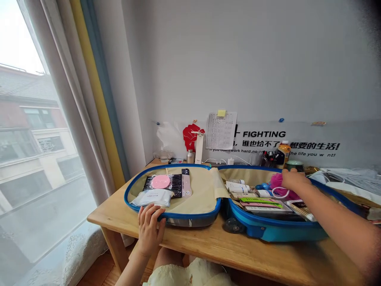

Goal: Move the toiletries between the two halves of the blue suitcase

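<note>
A small blue hard-shell suitcase point(285, 231) lies opened flat on the wooden table. My left hand point(151, 226) has its fingers curled over the near rim of the left half point(193, 216). Close to those fingers sits a white soft packet point(153, 197); behind it are a pink round pad point(160, 181) and black packaged items point(177, 186). Over the right half, my right hand point(294, 179) is closed on a pink mesh bath puff point(276, 181) with a white cord loop. Part of the puff is hidden behind the hand.
White tubes point(239, 188), a green-and-pink flat pack point(262, 202) and books point(300, 209) lie in the right half. Behind stand a lamp point(199, 149), an orange-labelled bottle point(283, 153) and a dark green cup point(295, 163). Papers point(342, 178) lie at right.
</note>
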Tool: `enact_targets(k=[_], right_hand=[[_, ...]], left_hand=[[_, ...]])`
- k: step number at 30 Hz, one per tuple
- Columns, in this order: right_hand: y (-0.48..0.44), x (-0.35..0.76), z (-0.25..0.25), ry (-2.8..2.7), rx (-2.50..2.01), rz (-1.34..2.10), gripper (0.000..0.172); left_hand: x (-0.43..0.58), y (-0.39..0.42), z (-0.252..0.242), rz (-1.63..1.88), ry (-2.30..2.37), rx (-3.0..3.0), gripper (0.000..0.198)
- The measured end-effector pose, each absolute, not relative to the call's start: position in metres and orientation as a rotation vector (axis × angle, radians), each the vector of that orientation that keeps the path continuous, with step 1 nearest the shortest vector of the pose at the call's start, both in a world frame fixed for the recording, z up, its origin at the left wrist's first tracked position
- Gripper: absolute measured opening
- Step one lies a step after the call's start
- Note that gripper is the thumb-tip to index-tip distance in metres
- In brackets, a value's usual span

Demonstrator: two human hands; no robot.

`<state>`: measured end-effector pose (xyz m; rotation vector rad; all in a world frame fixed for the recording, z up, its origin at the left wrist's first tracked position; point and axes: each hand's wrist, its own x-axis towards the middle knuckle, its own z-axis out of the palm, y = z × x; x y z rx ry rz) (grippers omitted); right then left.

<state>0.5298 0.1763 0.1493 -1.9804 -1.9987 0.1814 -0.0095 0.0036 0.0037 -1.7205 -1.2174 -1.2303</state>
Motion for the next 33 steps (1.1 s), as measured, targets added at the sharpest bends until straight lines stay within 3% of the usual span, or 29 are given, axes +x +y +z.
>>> enact_targets(k=[5,11,22,28,33], right_hand=[[0.173,0.505,0.186,-1.705,-1.992,-0.13,0.047],[0.173,0.385,0.226,-1.959,-1.54,-0.169,0.031],[0.151,0.101,0.169,-2.375,-0.83,0.039,0.022],[0.155,0.056,0.14,-2.614,-0.674,0.163,0.038],[0.154,0.058,0.136,-2.707,-0.619,0.268,0.037]], left_hand=[[-0.009,0.002,0.002,-1.234,-1.249,-1.73,0.024],[-0.007,0.002,0.003,-1.243,-1.274,-1.729,0.026],[-0.006,0.001,0.0,-1.253,-1.302,-1.734,0.028],[-0.006,0.004,-0.005,-1.246,-1.294,-1.716,0.035],[-0.005,0.002,-0.01,-1.205,-1.306,-1.72,0.049]])
